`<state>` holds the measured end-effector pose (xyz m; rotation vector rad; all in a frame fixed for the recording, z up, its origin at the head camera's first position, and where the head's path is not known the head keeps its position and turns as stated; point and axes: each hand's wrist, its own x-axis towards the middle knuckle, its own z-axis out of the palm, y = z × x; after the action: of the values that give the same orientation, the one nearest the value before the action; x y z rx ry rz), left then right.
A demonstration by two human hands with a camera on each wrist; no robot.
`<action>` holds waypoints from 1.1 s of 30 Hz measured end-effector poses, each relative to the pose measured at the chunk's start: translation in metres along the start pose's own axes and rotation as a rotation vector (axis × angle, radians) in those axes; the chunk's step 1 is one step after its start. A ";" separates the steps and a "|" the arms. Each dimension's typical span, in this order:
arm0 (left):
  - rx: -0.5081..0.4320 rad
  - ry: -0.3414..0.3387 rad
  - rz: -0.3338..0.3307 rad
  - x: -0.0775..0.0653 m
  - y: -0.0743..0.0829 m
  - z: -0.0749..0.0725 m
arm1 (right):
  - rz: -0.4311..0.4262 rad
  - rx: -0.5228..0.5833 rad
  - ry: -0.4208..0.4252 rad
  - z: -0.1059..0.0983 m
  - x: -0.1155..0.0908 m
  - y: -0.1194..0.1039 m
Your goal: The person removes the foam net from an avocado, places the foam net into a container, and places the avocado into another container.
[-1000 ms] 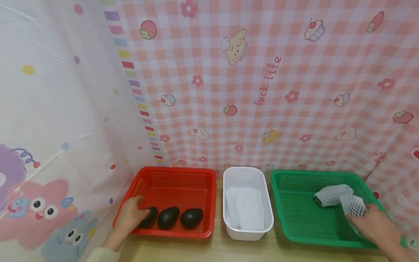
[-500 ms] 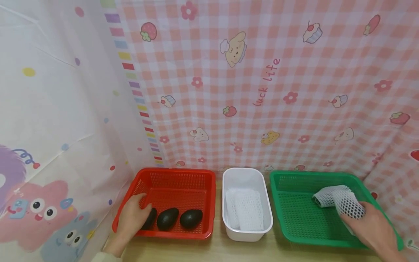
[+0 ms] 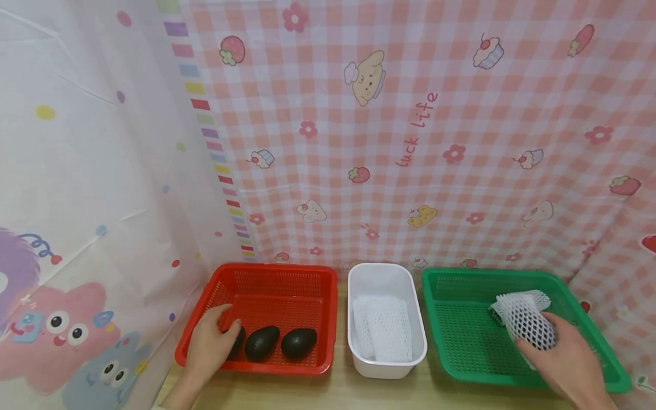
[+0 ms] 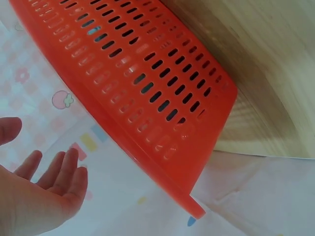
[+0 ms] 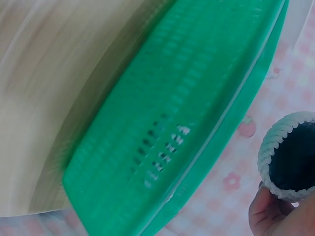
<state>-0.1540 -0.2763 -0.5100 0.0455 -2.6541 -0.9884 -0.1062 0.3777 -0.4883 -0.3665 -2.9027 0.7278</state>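
Observation:
My left hand (image 3: 209,344) is over the left end of the red basket (image 3: 279,307), partly covering the leftmost avocado (image 3: 238,345). Its fingers are loosely bent and hold nothing in the left wrist view. Two more dark avocados, a middle one (image 3: 262,343) and a right one (image 3: 299,343), lie beside it. Over the green basket (image 3: 461,341), my right hand (image 3: 571,359) grips an avocado in a white foam net (image 3: 530,327); the dark fruit (image 5: 295,160) shows through the net's open end in the right wrist view. Behind it lies another white-netted piece (image 3: 541,298), partly hidden.
Between the baskets stands a white plastic bin (image 3: 386,370) with flat white foam nets (image 3: 390,330) in it. All three containers sit on a wooden table (image 3: 287,393). Behind them hangs a pink checked cloth (image 3: 328,148), with a white printed cloth (image 3: 128,171) at the left.
My right hand has moved left with the netted avocado, now overlapping the other netted piece. My left hand has shifted slightly right and covers more of the leftmost avocado.

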 end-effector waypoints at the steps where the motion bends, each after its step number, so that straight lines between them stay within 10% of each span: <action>1: -0.010 0.002 0.004 -0.001 0.001 0.001 | -0.013 0.005 0.004 0.001 -0.002 -0.003; 33: -0.144 0.041 0.353 -0.047 0.054 0.046 | -0.369 0.152 0.233 0.070 -0.071 -0.084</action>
<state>-0.1185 -0.1998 -0.5211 -0.4145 -2.4301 -1.0374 -0.0680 0.2555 -0.5140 0.0951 -2.5700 0.7751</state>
